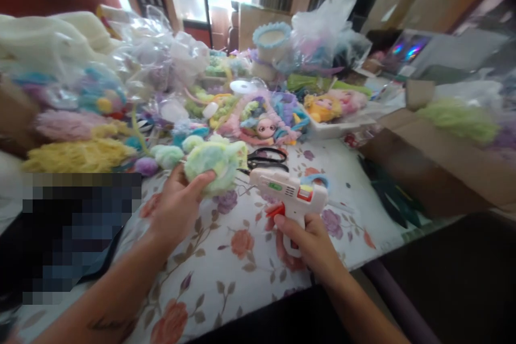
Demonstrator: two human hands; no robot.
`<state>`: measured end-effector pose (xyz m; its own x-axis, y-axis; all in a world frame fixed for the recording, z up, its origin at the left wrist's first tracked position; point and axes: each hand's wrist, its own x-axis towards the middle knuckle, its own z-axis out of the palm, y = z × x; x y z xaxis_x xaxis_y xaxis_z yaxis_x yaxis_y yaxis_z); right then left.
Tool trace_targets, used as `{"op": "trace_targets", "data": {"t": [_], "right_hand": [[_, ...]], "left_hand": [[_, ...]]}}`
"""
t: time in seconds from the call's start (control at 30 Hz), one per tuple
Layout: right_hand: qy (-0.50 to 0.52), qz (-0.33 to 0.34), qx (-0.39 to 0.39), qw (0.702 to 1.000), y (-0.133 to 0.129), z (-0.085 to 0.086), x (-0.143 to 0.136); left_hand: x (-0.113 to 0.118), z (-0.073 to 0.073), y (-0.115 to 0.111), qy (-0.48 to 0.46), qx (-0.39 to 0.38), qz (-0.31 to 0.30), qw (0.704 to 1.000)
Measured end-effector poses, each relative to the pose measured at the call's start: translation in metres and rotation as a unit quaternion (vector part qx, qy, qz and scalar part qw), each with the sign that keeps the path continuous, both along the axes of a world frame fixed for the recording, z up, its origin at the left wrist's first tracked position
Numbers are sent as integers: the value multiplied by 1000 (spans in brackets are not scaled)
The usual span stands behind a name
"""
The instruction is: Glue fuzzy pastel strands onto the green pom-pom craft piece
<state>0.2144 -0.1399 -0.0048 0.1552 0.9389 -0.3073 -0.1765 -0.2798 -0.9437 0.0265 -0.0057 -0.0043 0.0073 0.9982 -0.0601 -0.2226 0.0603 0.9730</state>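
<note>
In my left hand (181, 201) is a fluffy pale green and yellow plush piece (213, 166), with the thumb pressed on its front. Smaller pale green pompoms (167, 156) show at its left side; I cannot tell whether they are joined to it. My right hand (308, 239) is wrapped round the handle of a white hot glue gun (290, 188), fingers by its red trigger. The gun's nozzle end points left, toward the plush piece. Black-handled scissors (268, 158) lie just behind the gun, their blades partly hidden. A light blue loop (316, 180) shows behind the gun's back end.
Fluffy yellow yarn (80, 155) and a purple pompom (145, 166) lie at the left. A doll head (266, 128) sits amid braided trims at the back. Dolls lie in a white tray (334, 128); a cardboard box (435, 161) stands right. Flowered cloth (242, 274) covers the table.
</note>
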Motion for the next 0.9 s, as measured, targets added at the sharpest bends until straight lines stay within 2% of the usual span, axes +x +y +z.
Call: {"op": "trace_targets", "data": {"t": [0.07,0.13,0.2,0.3,0.4,0.5,0.6,0.7,0.8,0.83,0.87,0.9], "right_hand": [[-18,-46,41,998,-4,4,22],[-100,-119,80,985,-5,11,56],[-201,-172,82,961,1,19,99],[-383,-193,31,903,22,23,163],[-435,-198,8,878,48,13,200],[-458,-184,-6,870,65,-1,207],[-486,-174,-31,856,68,-5,203],[-531,-156,-41,832,53,7,195],[-586,-134,-31,799,25,26,177],[-612,-141,-32,777,16,32,168],[-663,-160,-27,731,9,36,158],[-685,-169,3,708,6,40,146]], "left_hand": [[1,-1,1,-11,1,-12,1000],[-1,1,2,2,-1,-7,1000],[-5,5,1,37,3,-12,999],[-13,11,0,145,34,-36,988],[-19,12,1,177,45,-33,983],[-21,5,6,165,60,-40,984],[-20,-5,10,116,71,-62,989],[-20,-13,11,74,71,-75,992],[-20,-14,9,90,68,-59,992],[-18,-14,8,94,65,-47,992],[-16,-13,7,56,30,-47,997],[-13,-13,7,-5,-13,-45,999]]}}
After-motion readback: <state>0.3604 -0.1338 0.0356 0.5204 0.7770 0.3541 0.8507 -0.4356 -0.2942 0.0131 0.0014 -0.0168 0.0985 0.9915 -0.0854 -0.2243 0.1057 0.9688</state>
